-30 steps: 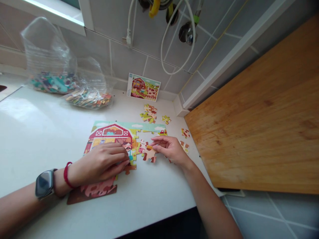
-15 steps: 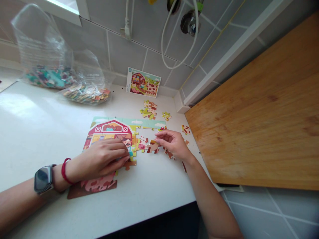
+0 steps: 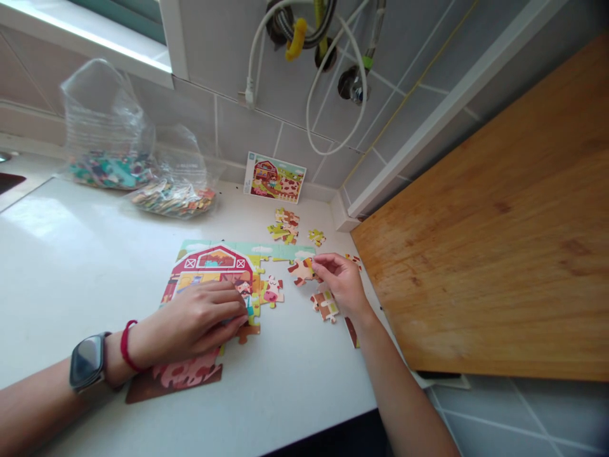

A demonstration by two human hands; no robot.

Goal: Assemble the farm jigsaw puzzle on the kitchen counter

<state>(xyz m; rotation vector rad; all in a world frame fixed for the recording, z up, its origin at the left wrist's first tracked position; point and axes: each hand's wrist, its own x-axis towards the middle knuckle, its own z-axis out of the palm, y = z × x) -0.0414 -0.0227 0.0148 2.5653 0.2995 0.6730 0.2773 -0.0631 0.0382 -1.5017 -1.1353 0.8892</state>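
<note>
A partly assembled farm jigsaw puzzle (image 3: 223, 259) with a red barn lies on the white counter. My left hand (image 3: 204, 314) rests on it, palm down with fingers loosely bent, hiding its middle. My right hand (image 3: 340, 279) pinches a brown-and-cream puzzle piece (image 3: 299, 271) between thumb and fingertips, just below the puzzle's top strip. Left of that piece, a cow-face piece (image 3: 273, 290) sits at the assembled part's right edge. Below my right hand lies a brown piece with a cream fence pattern (image 3: 325, 306). A dark red piece (image 3: 352, 332) is partly behind my right wrist.
A picture card (image 3: 275, 178) leans on the tiled wall. Loose pieces (image 3: 284, 225) and a green-yellow piece (image 3: 316, 237) lie before it. Two clear bags of pieces (image 3: 111, 168) (image 3: 174, 198) stand at back left. A wooden board (image 3: 499, 241) borders the right side.
My right hand has moved the brown-and-cream piece up and right, away from the cow-face piece. The fence-pattern piece is now more exposed. My left hand stays on the puzzle; the view has tilted upward.
</note>
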